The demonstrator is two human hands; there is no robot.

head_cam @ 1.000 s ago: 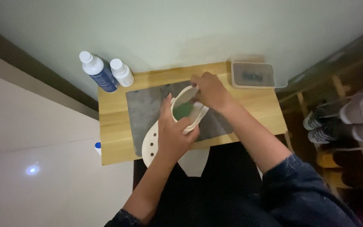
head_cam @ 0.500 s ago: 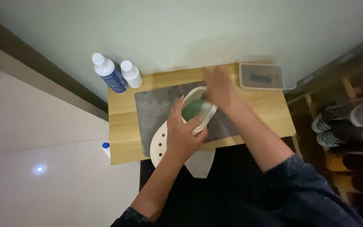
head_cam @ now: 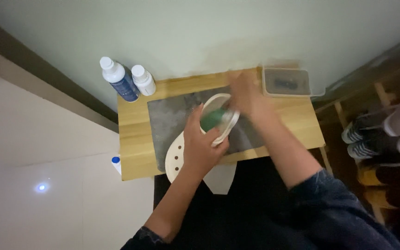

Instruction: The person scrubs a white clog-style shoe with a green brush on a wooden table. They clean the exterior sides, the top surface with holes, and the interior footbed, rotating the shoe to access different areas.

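The left hand (head_cam: 202, 146) stays clamped, fingers wrapped round the white shoe (head_cam: 195, 141) on the grey mat (head_cam: 167, 115). The right hand (head_cam: 246, 95) has lifted off toward the clear box (head_cam: 287, 82), blurred; its fingers' state I cannot tell. Scrubbing pauses, it seems.

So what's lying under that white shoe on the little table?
A grey mat lies under the white shoe, spread on the wooden table. The left hand grips the shoe and hides the mat beneath it. The blurred right hand covers more.
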